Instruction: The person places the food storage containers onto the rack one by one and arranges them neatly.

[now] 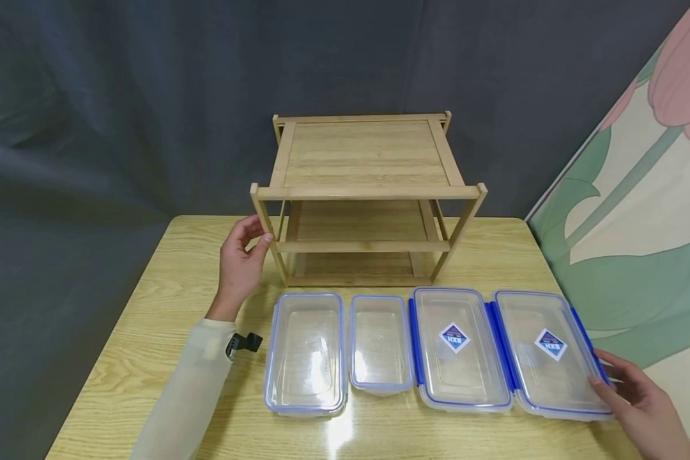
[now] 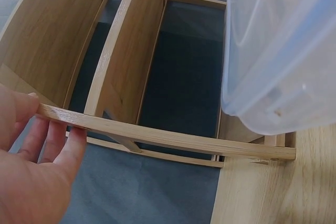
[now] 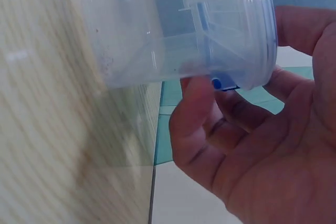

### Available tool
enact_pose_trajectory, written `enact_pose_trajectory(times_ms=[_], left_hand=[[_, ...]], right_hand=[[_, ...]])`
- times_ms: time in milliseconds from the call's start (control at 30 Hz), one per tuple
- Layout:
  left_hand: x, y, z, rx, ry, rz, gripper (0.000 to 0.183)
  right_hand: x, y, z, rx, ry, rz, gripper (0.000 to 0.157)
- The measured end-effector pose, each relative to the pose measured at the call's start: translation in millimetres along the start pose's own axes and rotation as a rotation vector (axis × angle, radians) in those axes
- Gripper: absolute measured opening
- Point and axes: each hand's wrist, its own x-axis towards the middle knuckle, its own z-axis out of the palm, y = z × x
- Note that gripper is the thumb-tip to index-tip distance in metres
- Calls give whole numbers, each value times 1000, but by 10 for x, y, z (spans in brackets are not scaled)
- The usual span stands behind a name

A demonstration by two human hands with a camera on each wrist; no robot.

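Observation:
A wooden rack [image 1: 368, 153] with stacked shelves stands at the back of the table. My left hand [image 1: 243, 263] grips its left front post between thumb and fingers; the left wrist view shows the fingertips around the post [image 2: 173, 136]. At the far right lies a clear food container [image 1: 558, 377] with a blue-rimmed lid and a diamond label. My right hand [image 1: 638, 396] holds its right edge, thumb on the lid. In the right wrist view, fingers curl below the container [image 3: 157, 51] by a blue clip [image 3: 224, 84].
Left of the held container stand a labelled container [image 1: 460, 377] with blue clips, a smaller clear one [image 1: 381, 338] and a larger clear one [image 1: 305, 338], all in a row before the rack. A dark curtain [image 1: 345, 57] hangs behind the table [image 1: 144, 319]; a floral cloth [image 1: 650, 268] is at right.

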Motion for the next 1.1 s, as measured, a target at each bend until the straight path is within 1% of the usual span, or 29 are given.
enact_pose_trajectory(times_ms=[167,400,500,567,733,900,1000,1100], left_hand=[[-2,3,5,3,8,-13,37],[-6,-15,9,0,9,-8,37],[-7,-15,10,3,7,-4,37],[-8,-15,9,6,7,-3,36],[-11,-22,10,1,19,-2,35],[-14,-26,12,-7,22,8,35],[-16,-20,13,-8,18,8,35],[-17,-20,15,-6,17,3,35]], right_hand=[[-11,56,-31,21,-44,-22,61],[-26,68,-38,64,-44,-75,58],[-30,63,-45,76,-47,-72,57],[-37,72,-43,70,-48,-51,57],[-37,105,-24,67,-61,35,60],[-34,116,-6,91,-36,88,57],[-26,111,-3,131,-3,129,55],[-30,97,-5,209,24,144,55]])
